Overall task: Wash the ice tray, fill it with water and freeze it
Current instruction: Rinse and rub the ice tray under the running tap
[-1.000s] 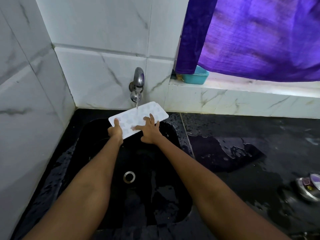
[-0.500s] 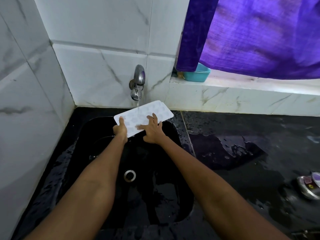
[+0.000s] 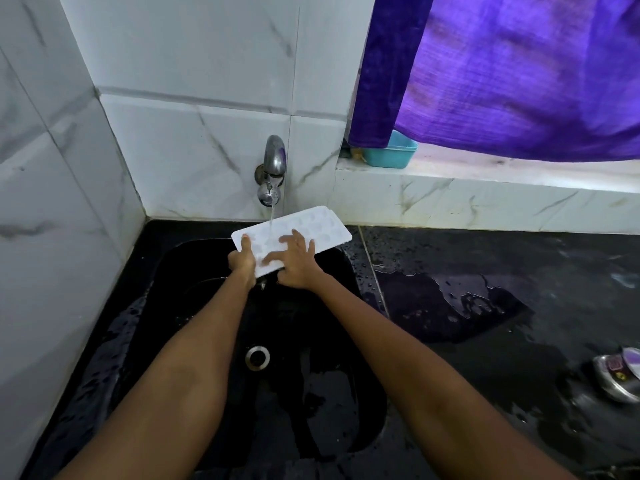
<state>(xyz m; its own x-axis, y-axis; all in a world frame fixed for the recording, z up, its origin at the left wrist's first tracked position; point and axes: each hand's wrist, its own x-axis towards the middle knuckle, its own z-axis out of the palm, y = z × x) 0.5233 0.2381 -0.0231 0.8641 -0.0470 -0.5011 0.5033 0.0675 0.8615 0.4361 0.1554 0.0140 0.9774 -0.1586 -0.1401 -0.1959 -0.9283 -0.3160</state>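
Note:
A white ice tray (image 3: 313, 226) is held over the black sink (image 3: 207, 341), tilted, under a thin stream of water from the wall tap (image 3: 272, 171). My left hand (image 3: 242, 261) grips the tray's near left corner, thumb on top. My right hand (image 3: 294, 261) lies with spread fingers on the tray's upper face near its front edge; those fingers look blurred. The stream lands on the tray's left half.
A metal drain (image 3: 257, 357) sits in the sink floor. The black counter (image 3: 519, 289) to the right is wet. A teal tub (image 3: 391, 152) stands on the white ledge under a purple curtain (image 3: 502, 71). A metal vessel (image 3: 620, 377) lies at the right edge.
The tray has shifted a little to the right under the tap. My right hand has slid across the tray's top surface. The left hand keeps its grip.

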